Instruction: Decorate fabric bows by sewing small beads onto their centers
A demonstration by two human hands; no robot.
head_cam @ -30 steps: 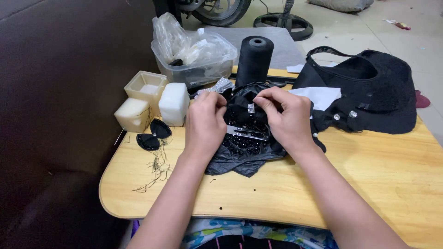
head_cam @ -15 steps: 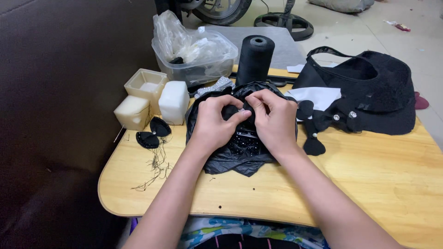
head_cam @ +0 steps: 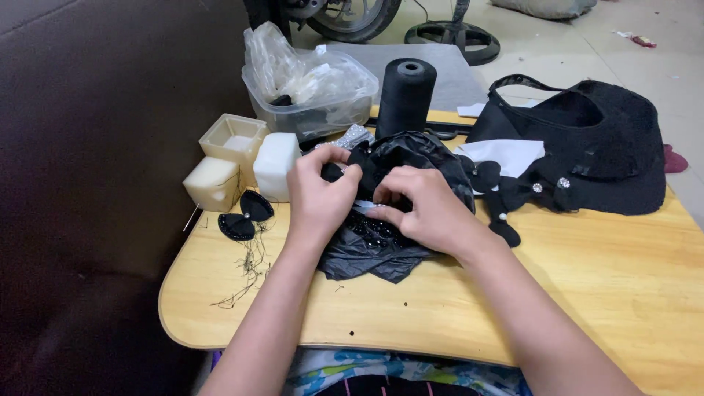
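A wooden table carries a black garment at the right — beside it a clear plastic tub and a black thread spool. At the middle lies a crumpled black plastic bag. The left hand pinches a small black piece at the bag's top edge; the right hand — fingers curled — presses on the bag.

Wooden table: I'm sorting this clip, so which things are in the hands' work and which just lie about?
In hand: left hand; right hand; crinkled black plastic bag; small black beads.
Lying about: black thread cone; clear plastic tub; white foam blocks; black beaded garment.
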